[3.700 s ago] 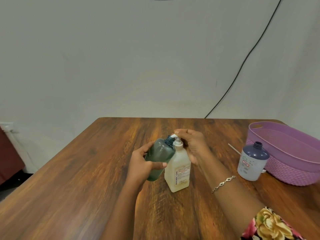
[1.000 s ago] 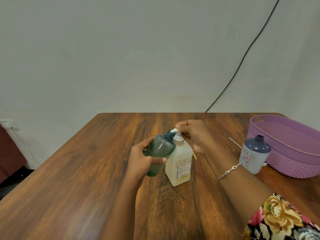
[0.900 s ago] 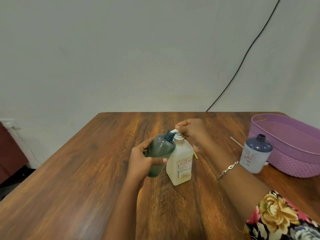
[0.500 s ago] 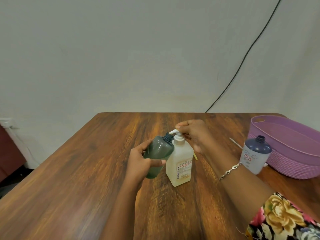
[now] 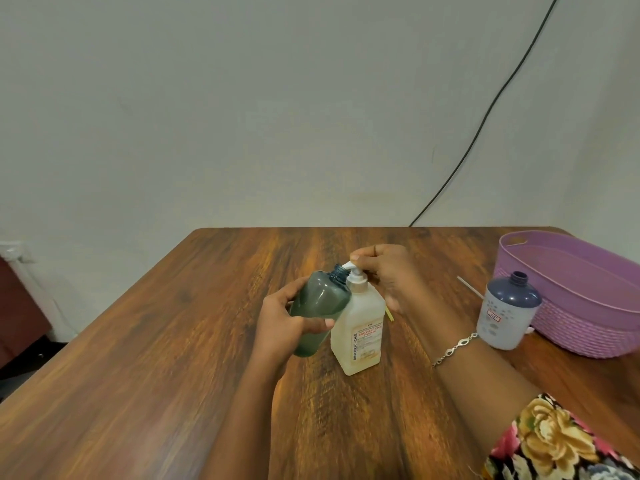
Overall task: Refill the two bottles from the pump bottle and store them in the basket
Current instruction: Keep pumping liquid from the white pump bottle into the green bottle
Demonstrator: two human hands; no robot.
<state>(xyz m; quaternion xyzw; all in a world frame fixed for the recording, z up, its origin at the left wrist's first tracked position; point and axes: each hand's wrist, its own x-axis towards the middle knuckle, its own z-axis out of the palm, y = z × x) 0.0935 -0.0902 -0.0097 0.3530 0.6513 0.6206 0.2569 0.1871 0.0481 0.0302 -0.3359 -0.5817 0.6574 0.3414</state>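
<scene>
a floral sleeve and bracelet on the right arm sit nearest. over the wooden bench, the left hand wraps its fingers round the tilted green bottle, whose open neck is at the spout of the upright pump bottle. the right hand curls its fingers over the pump head, hiding part of it. to the right an uncapped blue-topped bottle stands just beside the purple basket, partly blocking its near wall. a black cable climbs the wall.

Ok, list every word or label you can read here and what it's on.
"BIOCHEK CHG": vertical, on the pump bottle label.
Smaller print on that label: too blurred to read.
Red tag on the blue bottle: too small to read.
</scene>
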